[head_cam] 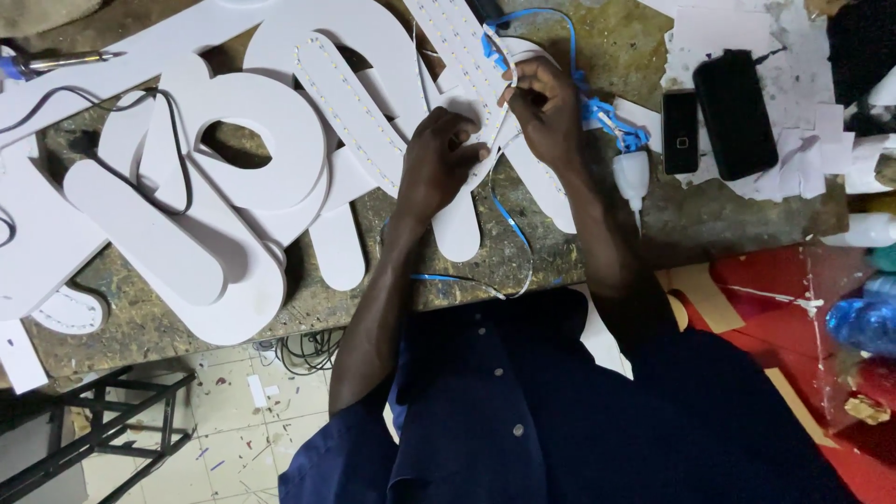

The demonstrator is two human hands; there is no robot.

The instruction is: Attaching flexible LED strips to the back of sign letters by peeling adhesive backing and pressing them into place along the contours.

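The fingers of the right hand (546, 107) pinch a thin white strip (501, 70) with a blue edge, lifting it off the white cut-out letter (467, 159) beneath. The left hand (439, 163) lies closed over the same letter at about eight o'clock of the right hand, its fingertips pressing the strip down where it meets the board.

The strip sits at twelve o'clock of the person's body, over the middle of the workbench (560, 252). A loose blue-and-white tail (509, 233) trails from under the hands toward six o'clock and hangs near the bench edge.

The likely trouble is the strip: pulled too sharply, it could kink, tear or lift away from the spot the left hand pins down. The trailing tail could catch on a sleeve and drag the work askew. At three o'clock a small white bottle (632, 177) lies just beside the right forearm, and two phones (714, 121) sit beyond it; a swing of the elbow could knock the bottle.
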